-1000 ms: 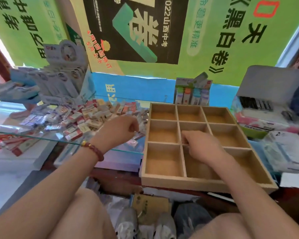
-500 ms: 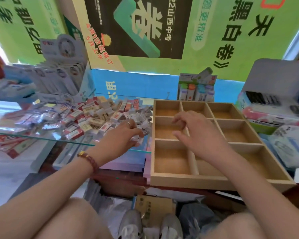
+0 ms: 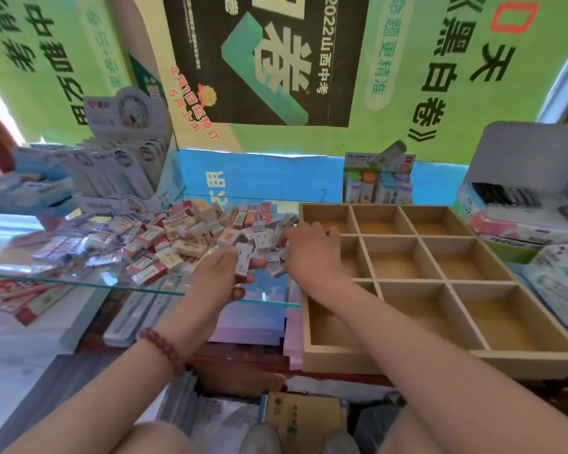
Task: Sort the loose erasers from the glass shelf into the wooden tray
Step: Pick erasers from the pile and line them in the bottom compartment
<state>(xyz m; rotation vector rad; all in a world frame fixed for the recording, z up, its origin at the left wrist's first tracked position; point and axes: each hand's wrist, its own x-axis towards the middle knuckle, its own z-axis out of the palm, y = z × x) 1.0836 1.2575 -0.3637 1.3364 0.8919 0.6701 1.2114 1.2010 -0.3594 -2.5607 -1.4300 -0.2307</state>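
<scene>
The left hand (image 3: 222,273) is pinching a white sleeved eraser (image 3: 243,265) above the glass shelf (image 3: 79,278); the right hand (image 3: 312,253) is lying curled over the eraser pile (image 3: 177,237), and I cannot tell whether it is gripping any. The nine-compartment wooden tray (image 3: 407,358) is sitting just right of the shelf.

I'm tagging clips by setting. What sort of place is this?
Probably a stationery shop: packaged erasers heaped on a glass shelf, retail display boxes beside them, exam-workbook posters behind.

erasers (image 3: 177,237): white/cream, red and blue printed sleeves | wooden tray (image 3: 407,363): plain tan | glass shelf (image 3: 79,283): green-tinted edge | bracelet (image 3: 163,347): dark red beads | poster (image 3: 473,77): green, black characters
</scene>
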